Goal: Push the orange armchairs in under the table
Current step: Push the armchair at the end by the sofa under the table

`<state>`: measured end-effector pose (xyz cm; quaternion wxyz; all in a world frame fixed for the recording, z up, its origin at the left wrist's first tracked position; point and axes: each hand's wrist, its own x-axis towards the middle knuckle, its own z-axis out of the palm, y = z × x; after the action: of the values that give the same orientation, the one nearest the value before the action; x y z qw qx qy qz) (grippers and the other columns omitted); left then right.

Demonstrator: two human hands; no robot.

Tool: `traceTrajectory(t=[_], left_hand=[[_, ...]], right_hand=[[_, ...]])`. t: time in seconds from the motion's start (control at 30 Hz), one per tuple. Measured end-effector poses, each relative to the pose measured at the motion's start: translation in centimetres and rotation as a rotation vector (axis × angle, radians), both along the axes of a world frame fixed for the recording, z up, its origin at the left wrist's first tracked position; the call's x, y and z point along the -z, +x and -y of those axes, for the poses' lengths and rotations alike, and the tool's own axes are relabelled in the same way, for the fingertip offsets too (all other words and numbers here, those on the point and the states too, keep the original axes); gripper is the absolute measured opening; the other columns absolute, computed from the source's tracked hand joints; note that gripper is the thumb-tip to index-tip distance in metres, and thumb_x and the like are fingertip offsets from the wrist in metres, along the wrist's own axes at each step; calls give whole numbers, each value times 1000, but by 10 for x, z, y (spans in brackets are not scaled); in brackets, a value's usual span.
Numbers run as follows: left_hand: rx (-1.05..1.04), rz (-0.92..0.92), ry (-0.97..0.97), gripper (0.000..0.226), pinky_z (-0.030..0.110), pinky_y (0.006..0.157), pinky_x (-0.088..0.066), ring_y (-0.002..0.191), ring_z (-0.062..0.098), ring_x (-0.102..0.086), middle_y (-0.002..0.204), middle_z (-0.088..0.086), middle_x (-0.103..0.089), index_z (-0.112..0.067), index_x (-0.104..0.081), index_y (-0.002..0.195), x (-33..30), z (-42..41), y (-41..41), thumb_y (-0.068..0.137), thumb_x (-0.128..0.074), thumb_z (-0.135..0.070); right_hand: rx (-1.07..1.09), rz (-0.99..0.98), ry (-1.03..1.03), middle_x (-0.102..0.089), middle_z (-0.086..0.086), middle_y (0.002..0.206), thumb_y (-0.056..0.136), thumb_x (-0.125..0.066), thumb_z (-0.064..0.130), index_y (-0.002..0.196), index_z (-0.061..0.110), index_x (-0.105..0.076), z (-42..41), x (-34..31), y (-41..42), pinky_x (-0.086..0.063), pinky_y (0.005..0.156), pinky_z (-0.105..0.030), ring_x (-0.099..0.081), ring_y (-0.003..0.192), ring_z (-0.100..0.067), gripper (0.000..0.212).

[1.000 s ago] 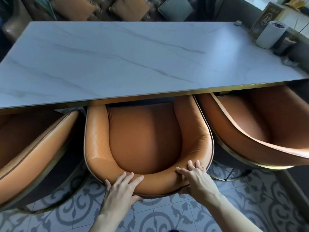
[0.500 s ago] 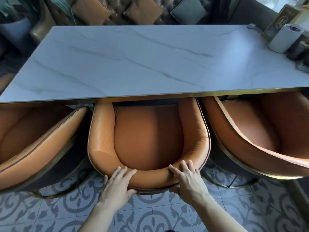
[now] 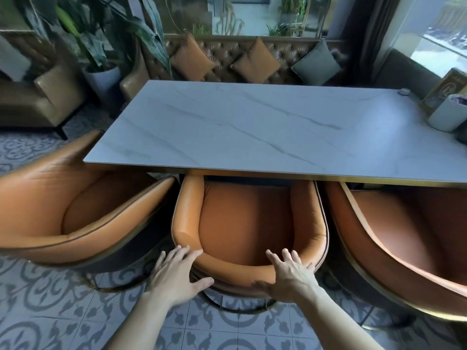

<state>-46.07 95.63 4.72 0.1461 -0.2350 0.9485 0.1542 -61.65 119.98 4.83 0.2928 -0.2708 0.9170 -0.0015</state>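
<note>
Three orange armchairs stand along the near edge of the white marble table point(image 3: 252, 127). The middle armchair point(image 3: 247, 223) has its front tucked under the tabletop. My left hand point(image 3: 177, 274) lies with spread fingers against the left corner of its backrest. My right hand point(image 3: 290, 274) holds the backrest's rim, fingers over the top and thumb on the outside. The left armchair point(image 3: 75, 198) is angled, with only its right arm under the table's corner. The right armchair point(image 3: 391, 236) has its front edge under the tabletop.
A white cylinder point(image 3: 446, 117) and a menu stand point(image 3: 444, 92) sit at the table's far right. A tufted bench with cushions point(image 3: 257, 61) runs behind the table. Potted plants point(image 3: 101, 46) and a tan sofa point(image 3: 38, 102) stand at the left. The floor is patterned tile point(image 3: 50, 299).
My view has pulled back and up, showing the room behind. The middle armchair sits a little farther under the table. My left hand has shifted toward the backrest's left corner.
</note>
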Motion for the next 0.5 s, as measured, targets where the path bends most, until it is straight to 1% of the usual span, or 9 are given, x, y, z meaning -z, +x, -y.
traceTrajectory(t=[0.07, 0.17, 0.27, 0.33, 0.4, 0.47, 0.5], left_hand=[[-3, -17, 18, 93, 47, 121, -1, 149, 17, -4, 163, -5, -15, -43, -19, 150, -12, 13, 12, 72, -42, -87], [2, -25, 47, 98, 49, 121, 1, 149, 17, 0, 164, -6, -10, -46, -15, 150, -29, 40, 35, 67, -43, -90], [-1, -44, 78, 102, 52, 120, -2, 150, 18, -1, 164, -6, -9, -48, -13, 150, -45, 81, 69, 63, -45, -91], [-3, -59, 94, 103, 52, 120, -4, 150, 19, -3, 164, -5, -10, -49, -12, 149, -54, 112, 95, 62, -47, -91], [-19, -90, 100, 104, 53, 119, -7, 149, 20, -6, 164, -5, -12, -50, -12, 149, -61, 147, 124, 61, -49, -90], [-46, -111, 92, 104, 53, 119, -10, 149, 20, -8, 163, -5, -13, -50, -13, 149, -67, 183, 154, 60, -51, -89], [-61, -123, 84, 104, 53, 119, -11, 148, 20, -10, 163, -6, -13, -50, -14, 149, -71, 201, 170, 60, -52, -89]], right_hand=[[16, 32, 10, -17, -6, 167, 71, -46, 95, 159, 42, -11, 16, -17, 13, -25, 115, -65, -8, 154, -29, 108], [15, 28, 45, -17, -2, 166, 67, -41, 99, 158, 46, -12, 45, -39, 37, -17, 113, -73, -9, 154, -26, 109], [14, 9, 45, -19, -1, 165, 62, -39, 102, 157, 46, -14, 84, -54, 68, -18, 113, -75, -11, 153, -25, 113], [10, -8, 43, -16, -1, 167, 59, -37, 104, 157, 47, -14, 115, -63, 94, -16, 113, -76, -10, 154, -26, 116], [5, -28, 31, -12, -1, 170, 48, -28, 110, 157, 48, -12, 151, -66, 120, -16, 113, -76, -8, 155, -26, 127], [-24, -53, 18, -12, -1, 170, 36, -19, 112, 157, 50, -11, 189, -71, 146, -17, 113, -75, -8, 155, -24, 136], [-38, -61, 11, -12, -1, 170, 38, -21, 111, 157, 50, -12, 209, -73, 159, -17, 114, -75, -8, 155, -24, 134]])
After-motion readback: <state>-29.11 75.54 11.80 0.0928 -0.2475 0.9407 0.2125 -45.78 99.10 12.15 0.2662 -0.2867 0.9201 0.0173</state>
